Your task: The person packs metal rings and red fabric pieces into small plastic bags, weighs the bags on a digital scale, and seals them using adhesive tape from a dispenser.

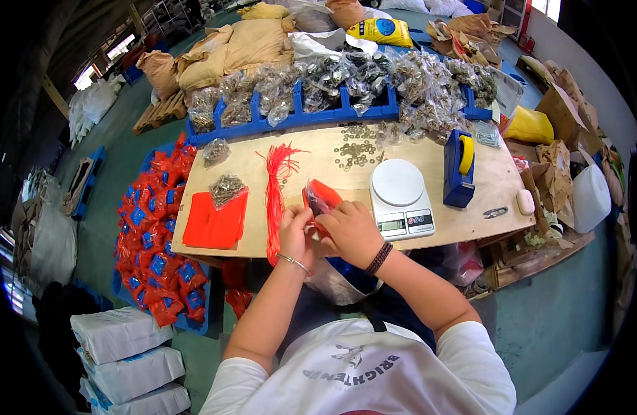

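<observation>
A small red plastic bag [325, 194], with clear film and something dark showing in its side, is held over the front edge of the table. My right hand [354, 232] grips it from the right. My left hand [297, 232] pinches at its lower left, where the fingers partly hide what they hold. Just left of that hand lies a bundle of red plastic strings [275, 200]. Flat red bags [214, 225] are stacked farther left, with a clear packet of small metal parts [227, 190] on top. To the right stands a white kitchen scale [400, 197].
Blue bins [311, 117] full of bagged hardware line the table's back edge. Loose washers [356, 149] lie before them. A blue tape dispenser [459, 169], snips [496, 213] and a whitish oval object [525, 202] sit right. Filled red bags [156, 235] heap beside the table.
</observation>
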The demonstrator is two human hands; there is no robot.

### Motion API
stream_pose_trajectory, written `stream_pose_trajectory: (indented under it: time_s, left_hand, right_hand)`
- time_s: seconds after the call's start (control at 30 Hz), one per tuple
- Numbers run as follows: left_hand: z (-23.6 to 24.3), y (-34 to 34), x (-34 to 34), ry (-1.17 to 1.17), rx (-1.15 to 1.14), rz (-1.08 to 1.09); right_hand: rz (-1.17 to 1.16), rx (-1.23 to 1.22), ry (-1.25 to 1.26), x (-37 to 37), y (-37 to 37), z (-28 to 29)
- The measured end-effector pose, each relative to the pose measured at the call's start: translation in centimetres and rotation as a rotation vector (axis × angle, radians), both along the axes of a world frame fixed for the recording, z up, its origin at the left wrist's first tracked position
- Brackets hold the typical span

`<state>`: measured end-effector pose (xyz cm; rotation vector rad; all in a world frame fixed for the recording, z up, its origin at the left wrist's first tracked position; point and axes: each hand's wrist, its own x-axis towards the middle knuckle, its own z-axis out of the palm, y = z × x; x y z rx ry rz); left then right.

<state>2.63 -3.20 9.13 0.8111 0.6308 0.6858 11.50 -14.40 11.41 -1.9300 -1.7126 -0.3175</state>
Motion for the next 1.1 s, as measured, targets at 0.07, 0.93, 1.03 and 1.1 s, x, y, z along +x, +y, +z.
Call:
stream_pose_trajectory:
  time_s: [0.07,0.93,1.03,1.1]
  left_hand:
    - [0.1,1.4,0.9,0.030,0.127,0.093]
    - [7.9,6.3,2.8,1.279,1.681,-0.762]
    - [6.9,7.4,3.0,1.073,1.318,-0.823]
    - [6.3,8.6,2.8,0.951,1.088,-0.829]
  right_hand:
    - [0.020,0.074,-0.007,-0.5,-0.3,-0.2]
    - [-0.102,0.074,-0.118,3.5,-3.1,1.1]
    - [0.041,0.021,-0.022,3.0,-2.7,0.9]
    - [-0.011,-0.015,-0.073,4.0,-2.0,0.4]
